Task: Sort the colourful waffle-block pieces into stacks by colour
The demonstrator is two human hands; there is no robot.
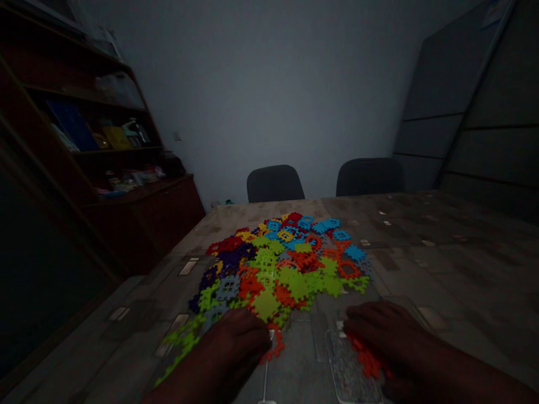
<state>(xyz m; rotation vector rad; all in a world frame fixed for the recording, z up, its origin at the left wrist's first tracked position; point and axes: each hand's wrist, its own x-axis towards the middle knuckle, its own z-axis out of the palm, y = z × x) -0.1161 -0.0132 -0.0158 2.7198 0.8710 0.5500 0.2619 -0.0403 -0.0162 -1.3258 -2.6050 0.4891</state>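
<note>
A wide heap of toy interlocking plastic tiles (269,261) with notched edges lies in front of me, in green, orange, blue, red, purple, yellow and grey. At the heap's near edge, my left hand (238,342) is closed, its fingertips pinching an orange notched tile (277,343). To the right of the heap, my right hand (387,331) curls over orange notched tiles (366,356) low above the table; how many it holds is hidden under the palm. Green tiles (181,339) lie just left of my left forearm.
The table (421,252) has a patchwork pattern of rectangles. Two dark chairs (275,184) stand at its far side before a pale wall. A wooden shelf unit (138,213) with assorted items is at left, a grey cabinet (438,106) at right. The room is dim.
</note>
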